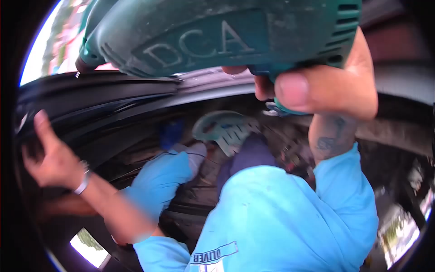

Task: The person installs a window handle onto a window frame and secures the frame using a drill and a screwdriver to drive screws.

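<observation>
A green power tool [204, 41] bearing the large letters "DCA" fills the top of the view, gripped in a person's right hand [337, 88], thumb and fingers wrapped about its handle. The tool's body sits above that hand and extends to its left, the dark nose [86, 65] over the left part of a long black panel [104, 93]. The left hand [56, 161], a silvery band [83, 178] at its wrist, has its fingers spread, grasping nothing visible, by the panel's left end; whether it touches cannot be told. Boxed lettering on the light-blue shirt [272, 208], upside down, reads "OLIVER." Below the tool, beside dark trousers [253, 152], is a pale slotted piece [226, 131], with a deep-blue item [171, 132] near it.
</observation>
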### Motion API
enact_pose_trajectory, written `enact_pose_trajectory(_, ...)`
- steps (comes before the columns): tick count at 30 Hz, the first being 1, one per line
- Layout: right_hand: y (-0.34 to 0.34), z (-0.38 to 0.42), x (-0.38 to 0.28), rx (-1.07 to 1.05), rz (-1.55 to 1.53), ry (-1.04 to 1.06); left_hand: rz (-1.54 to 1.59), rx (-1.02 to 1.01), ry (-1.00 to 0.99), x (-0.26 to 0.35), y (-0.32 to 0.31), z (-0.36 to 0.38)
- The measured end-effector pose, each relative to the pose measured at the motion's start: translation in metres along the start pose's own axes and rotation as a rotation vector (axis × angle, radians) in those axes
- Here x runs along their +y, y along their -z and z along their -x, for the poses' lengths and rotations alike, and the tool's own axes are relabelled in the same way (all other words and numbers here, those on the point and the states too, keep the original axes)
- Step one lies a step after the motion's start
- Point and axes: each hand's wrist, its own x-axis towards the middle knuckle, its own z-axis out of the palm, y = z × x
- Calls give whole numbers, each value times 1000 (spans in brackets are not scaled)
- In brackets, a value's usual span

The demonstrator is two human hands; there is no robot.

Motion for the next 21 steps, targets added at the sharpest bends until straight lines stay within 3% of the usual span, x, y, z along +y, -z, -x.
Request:
enact_pose_trajectory(1, 18, 14, 6, 18, 60, -32, 34, -50, 34, -7, 0, -5)
enact_pose_trajectory(4, 39, 46, 18, 192, 19, -43, -162, 19, -302, -28, -7, -19)
enact_pose_trajectory(6, 54, 50, 18, 123, 74, -79, -318, 104, -549, -53, -9, -38)
enact_pose_trajectory(8, 74, 86, 29, 91, 114, -11, -353, 153, -674, -81, -10, -59)
enact_pose_trajectory(9, 81, 102, 39, 126, 167, 9, -275, 186, -760, -109, -18, -75)
enact_pose_trajectory(12, 99, 155, 85, 209, 264, -3, -173, 180, -854, -116, -27, -62)
enact_pose_trajectory(14, 90, 172, 120, 348, 131, 30, -402, 81, -750, -170, -39, -69)
enact_pose_trajectory(17, 73, 189, 147, 485, 55, 141, -495, 53, -660, -165, -39, -62)
enact_pose_trajectory(21, 36, 191, 157, 555, -103, 224, -97, 134, -433, -58, -31, -28)
